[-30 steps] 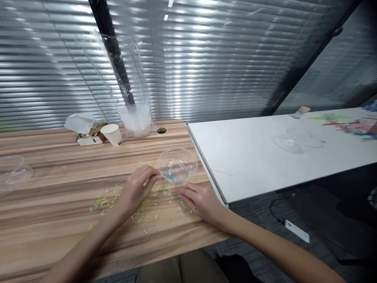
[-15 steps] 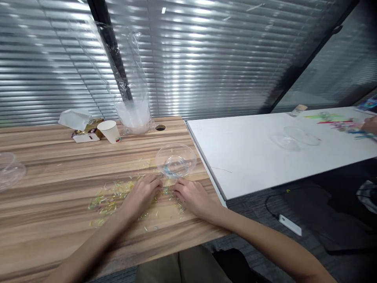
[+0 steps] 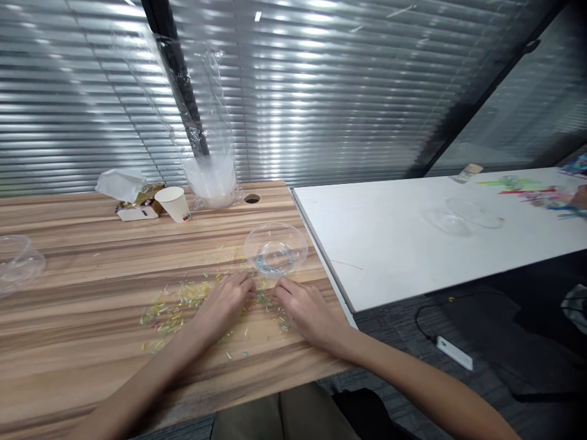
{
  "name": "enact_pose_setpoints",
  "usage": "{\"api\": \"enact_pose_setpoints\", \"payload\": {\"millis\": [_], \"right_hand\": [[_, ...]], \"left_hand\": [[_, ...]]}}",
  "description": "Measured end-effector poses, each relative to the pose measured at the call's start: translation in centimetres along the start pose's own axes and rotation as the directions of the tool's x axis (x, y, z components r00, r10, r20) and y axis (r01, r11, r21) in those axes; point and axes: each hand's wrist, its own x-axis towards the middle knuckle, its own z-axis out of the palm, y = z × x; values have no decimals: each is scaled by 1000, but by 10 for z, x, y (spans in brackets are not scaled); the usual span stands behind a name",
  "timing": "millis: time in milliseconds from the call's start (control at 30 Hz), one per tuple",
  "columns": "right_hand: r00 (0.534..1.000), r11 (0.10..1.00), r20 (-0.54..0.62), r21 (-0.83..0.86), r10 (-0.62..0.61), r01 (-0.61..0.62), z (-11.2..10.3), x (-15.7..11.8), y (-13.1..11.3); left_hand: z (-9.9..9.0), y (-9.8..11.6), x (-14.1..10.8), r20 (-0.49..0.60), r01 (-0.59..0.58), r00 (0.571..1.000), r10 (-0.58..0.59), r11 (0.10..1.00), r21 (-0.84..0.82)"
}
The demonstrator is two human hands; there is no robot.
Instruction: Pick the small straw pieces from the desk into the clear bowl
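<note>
Small thin tube-like pieces (image 3: 186,294), mostly yellow and pale green, lie scattered over the wooden table. My left hand (image 3: 229,299) rests among them with its fingers curled and thumb pressed in. My right hand (image 3: 306,308) is bent the same way a little to the right, its fingertips facing the left ones. Between the two hands lies a small cluster of greenish pieces (image 3: 263,297). Whatever the fingers pinch is too small or hidden to make out. Just beyond my fingertips stands a clear plastic bowl (image 3: 276,249) with some bluish pieces in its bottom.
At the table's back are a tissue box (image 3: 139,209), a paper cup (image 3: 173,205) and bagged plastic bowls (image 3: 211,181). Another clear bowl (image 3: 21,266) sits at left. On the adjoining white table (image 3: 367,232) lie clear containers and coloured strips near another person's hand (image 3: 580,197).
The view has shifted slightly, moving everything a little to the right. My hands stay almost in place, with the right one edging slightly to the right.
</note>
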Motion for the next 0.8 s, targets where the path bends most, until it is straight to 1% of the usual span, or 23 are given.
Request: {"api": "enact_pose_setpoints", "payload": {"millis": [33,67,133,167,200,233,267,333,400,500,533,567,633,667,700,733,800], "right_hand": [[996,1000,-89,17,-22,24,-4,-2,2],[981,999,-191,33,-32,39,-8,-2,5],[922,998,-386,59,-5,30,-18,0,15],[887,998,-462,69,19,14,-23,2,21],[861,997,-506,80,45,-5,-27,6,28],[849,996,-524,81,64,-25,-30,9,35],[847,996,-526,74,79,-47,-33,13,41],[853,996,-515,53,91,-75,-34,18,48],[848,997,-524,55,77,-56,-32,18,46],[822,993,-569,100,11,55,-22,11,28],[823,991,-568,102,-18,92,-18,7,20],[843,990,-535,90,-48,113,-13,5,14],[904,990,-418,65,-86,124,-2,3,5],[939,993,-336,59,-74,100,4,5,4],[966,996,-255,57,-47,64,8,7,4],[984,998,-179,59,-9,20,12,11,5],[995,995,-76,75,66,-60,16,20,10]], "left_hand": [[0,-1,-2,-27,-8,1000,7,1000,-5],[-2,-2,-5,-62,-13,998,12,1000,-16],[-10,-2,-9,-155,-7,988,-5,997,-72],[-16,-1,-9,-212,3,977,-26,994,-111],[-23,1,-8,-269,14,962,-54,989,-150],[-31,3,-5,-323,24,943,-84,982,-185],[-38,5,0,-374,25,922,-103,978,-207],[-48,8,16,-434,9,894,-111,973,-229],[-48,8,33,-455,-48,887,-73,968,-248],[-38,5,48,-455,-118,891,-5,963,-243],[-34,5,48,-469,-135,883,13,965,-227],[-30,4,46,-493,-145,869,26,968,-204],[-24,4,35,-547,-144,837,38,978,-153],[-23,3,28,-554,-142,831,46,981,-131],[-21,2,21,-539,-144,840,61,983,-113],[-19,1,15,-499,-152,863,82,983,-101],[-14,-4,7,-377,-168,918,120,981,-98]]}}
